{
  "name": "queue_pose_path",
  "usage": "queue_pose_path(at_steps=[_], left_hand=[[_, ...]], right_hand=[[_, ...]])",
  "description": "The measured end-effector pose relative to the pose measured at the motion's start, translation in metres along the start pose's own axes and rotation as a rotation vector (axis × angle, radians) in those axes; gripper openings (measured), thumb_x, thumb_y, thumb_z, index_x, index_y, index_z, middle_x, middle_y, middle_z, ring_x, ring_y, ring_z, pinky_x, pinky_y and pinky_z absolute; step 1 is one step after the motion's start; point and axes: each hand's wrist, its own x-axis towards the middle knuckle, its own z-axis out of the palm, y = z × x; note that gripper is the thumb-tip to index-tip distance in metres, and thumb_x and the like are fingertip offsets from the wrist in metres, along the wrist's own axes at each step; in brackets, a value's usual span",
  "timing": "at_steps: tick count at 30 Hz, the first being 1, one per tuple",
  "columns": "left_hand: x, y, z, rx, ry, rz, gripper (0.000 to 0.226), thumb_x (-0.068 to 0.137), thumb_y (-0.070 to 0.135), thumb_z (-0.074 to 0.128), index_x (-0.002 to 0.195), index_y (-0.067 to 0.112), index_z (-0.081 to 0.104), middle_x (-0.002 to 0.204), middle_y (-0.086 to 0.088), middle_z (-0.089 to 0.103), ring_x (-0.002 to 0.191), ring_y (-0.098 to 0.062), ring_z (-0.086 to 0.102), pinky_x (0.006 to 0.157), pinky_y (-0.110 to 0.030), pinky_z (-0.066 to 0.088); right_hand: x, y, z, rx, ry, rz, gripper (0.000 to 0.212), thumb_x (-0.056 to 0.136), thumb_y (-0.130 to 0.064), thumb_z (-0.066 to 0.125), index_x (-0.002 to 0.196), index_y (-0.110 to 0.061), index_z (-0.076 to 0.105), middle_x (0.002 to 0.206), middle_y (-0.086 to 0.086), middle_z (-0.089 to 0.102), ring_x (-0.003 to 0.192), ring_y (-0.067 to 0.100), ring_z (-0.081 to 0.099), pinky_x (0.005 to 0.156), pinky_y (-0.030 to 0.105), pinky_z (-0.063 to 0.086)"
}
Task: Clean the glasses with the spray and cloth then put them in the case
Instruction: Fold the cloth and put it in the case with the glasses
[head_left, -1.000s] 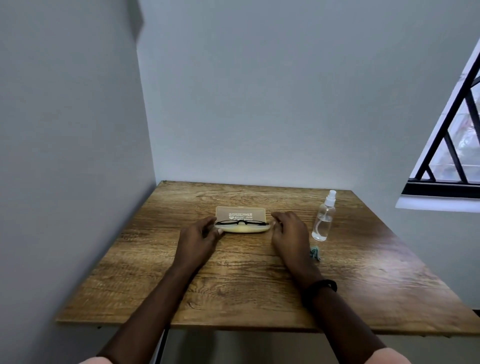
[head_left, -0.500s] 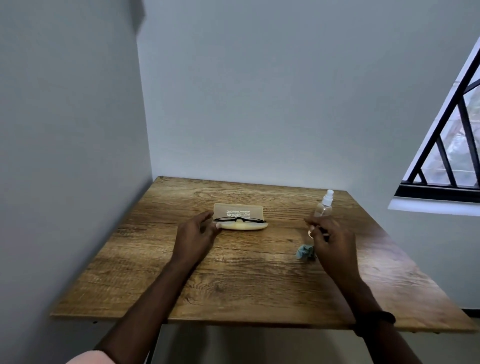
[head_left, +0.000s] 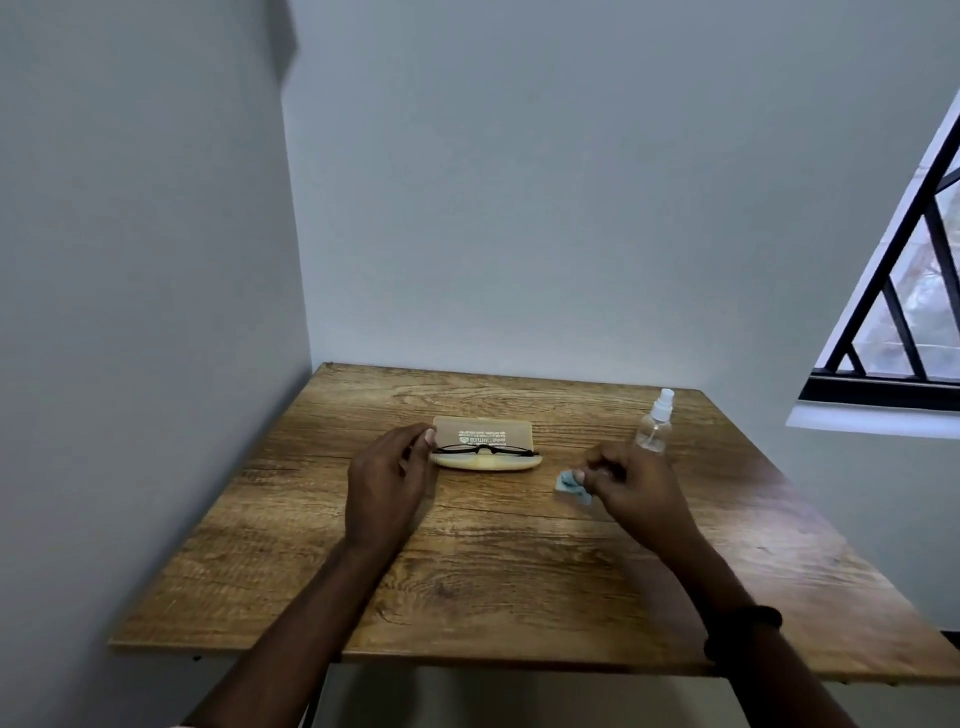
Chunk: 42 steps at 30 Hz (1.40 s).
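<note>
- The glasses (head_left: 483, 449), thin and black-framed, lie folded in the open case (head_left: 488, 462), which sits mid-way across the table (head_left: 467, 597) and nearer its far edge.
- The case's tan lid (head_left: 483, 427) stands tipped back behind them (there is print on it that I can't read).
- The left hand (head_left: 387, 483) is at the left end of the case, fingers curved in toward the frame's end. From here I cannot tell whether it actually pinches the frame, the case, or merely touches.
- The right hand (head_left: 634, 483) pinches a small blue cloth (head_left: 571, 480), crumpled, just off the case's right end.
- The spray bottle (head_left: 655, 423) stands upright by the far right corner, just beyond that hand.
- I judge the glasses light and delicate: slim arms that could bend, lenses that smear. The hinge end or the bridge looks the place to lift them, never the glass.
- The case looks stiff but light (likely to skid on the smooth wood), so steadying it while lifting seems wise.
- The cloth is limp and weightless, so a pinch suffices. The clear bottle looks light and easily toppled, so a grip round its body looks best.
</note>
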Motion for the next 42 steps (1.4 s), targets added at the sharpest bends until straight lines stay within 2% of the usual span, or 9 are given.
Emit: queue_pose_path(at_steps=[3, 6, 12, 16, 21, 25, 32, 36, 42], left_hand=[[-0.004, 0.008, 0.003, -0.209, -0.121, -0.173, 0.014, 0.099, 0.022, 0.067, 0.104, 0.018, 0.080, 0.071, 0.007, 0.075, 0.064, -0.003, 0.068, 0.062, -0.025, 0.053], [-0.005, 0.013, 0.006, -0.375, -0.225, -0.275, 0.014, 0.096, 0.027, 0.070, 0.099, 0.017, 0.080, 0.070, -0.003, 0.075, 0.062, -0.010, 0.069, 0.061, -0.026, 0.052], [-0.003, 0.012, 0.007, -0.510, -0.325, -0.387, 0.020, 0.091, 0.028, 0.076, 0.105, 0.014, 0.080, 0.098, -0.003, 0.080, 0.089, -0.031, 0.076, 0.073, -0.047, 0.061], [-0.004, 0.008, 0.012, -0.416, -0.423, -0.351, 0.014, 0.087, 0.028, 0.080, 0.098, 0.020, 0.083, 0.095, 0.005, 0.081, 0.090, -0.014, 0.075, 0.075, -0.032, 0.059], [-0.003, 0.005, 0.014, -0.530, -0.385, -0.456, 0.016, 0.085, 0.020, 0.082, 0.097, 0.010, 0.082, 0.093, -0.008, 0.080, 0.086, -0.023, 0.075, 0.071, -0.036, 0.060], [-0.002, 0.008, 0.010, -0.643, -0.352, -0.534, 0.019, 0.090, 0.015, 0.076, 0.105, 0.003, 0.080, 0.091, -0.016, 0.079, 0.071, -0.016, 0.070, 0.058, -0.028, 0.051], [0.000, 0.008, 0.007, -0.665, -0.339, -0.555, 0.018, 0.090, 0.016, 0.075, 0.106, 0.010, 0.080, 0.100, -0.012, 0.080, 0.086, -0.027, 0.072, 0.066, -0.035, 0.054], [0.000, 0.009, 0.009, -0.602, -0.366, -0.489, 0.014, 0.089, 0.012, 0.076, 0.102, 0.010, 0.081, 0.095, -0.009, 0.081, 0.078, -0.023, 0.070, 0.060, -0.028, 0.052], [-0.002, 0.009, 0.011, -0.513, -0.458, -0.340, 0.010, 0.089, 0.012, 0.078, 0.097, 0.009, 0.082, 0.091, -0.004, 0.081, 0.084, -0.017, 0.076, 0.073, -0.025, 0.056]], right_hand=[[0.011, -0.027, 0.017, 0.342, -0.076, 0.016, 0.002, 0.089, -0.008, 0.074, 0.089, -0.009, 0.075, 0.080, 0.002, 0.077, 0.070, 0.006, 0.070, 0.062, 0.021, 0.054], [0.020, -0.043, 0.041, 0.462, -0.111, -0.024, 0.004, 0.090, -0.005, 0.072, 0.091, -0.002, 0.073, 0.077, 0.005, 0.076, 0.066, 0.006, 0.069, 0.058, 0.021, 0.053], [0.023, -0.037, 0.088, 0.477, -0.033, -0.011, 0.004, 0.090, -0.005, 0.071, 0.088, -0.008, 0.072, 0.078, 0.008, 0.076, 0.071, 0.015, 0.073, 0.061, 0.027, 0.056], [0.018, -0.028, 0.096, 0.371, 0.004, -0.092, 0.008, 0.088, -0.004, 0.072, 0.084, -0.009, 0.070, 0.073, -0.002, 0.071, 0.066, 0.004, 0.067, 0.060, 0.021, 0.053], [0.014, -0.025, 0.091, 0.368, 0.019, -0.148, 0.008, 0.086, -0.012, 0.078, 0.083, -0.009, 0.071, 0.078, -0.007, 0.072, 0.072, 0.003, 0.069, 0.063, 0.016, 0.051], [0.015, -0.025, 0.090, 0.426, 0.036, -0.126, 0.006, 0.089, -0.018, 0.072, 0.085, -0.014, 0.074, 0.081, -0.006, 0.074, 0.075, 0.007, 0.070, 0.066, 0.025, 0.053], [0.014, -0.029, 0.090, 0.439, -0.035, -0.126, 0.009, 0.093, -0.009, 0.069, 0.086, -0.013, 0.075, 0.076, -0.008, 0.071, 0.068, 0.001, 0.065, 0.063, 0.019, 0.049], [0.013, -0.028, 0.090, 0.450, -0.054, -0.107, 0.008, 0.090, -0.005, 0.069, 0.091, -0.012, 0.074, 0.072, -0.013, 0.070, 0.067, 0.000, 0.065, 0.061, 0.018, 0.049], [0.013, -0.029, 0.090, 0.453, -0.058, -0.125, 0.003, 0.089, -0.011, 0.073, 0.090, -0.013, 0.075, 0.077, -0.005, 0.073, 0.070, 0.005, 0.068, 0.061, 0.022, 0.054]])
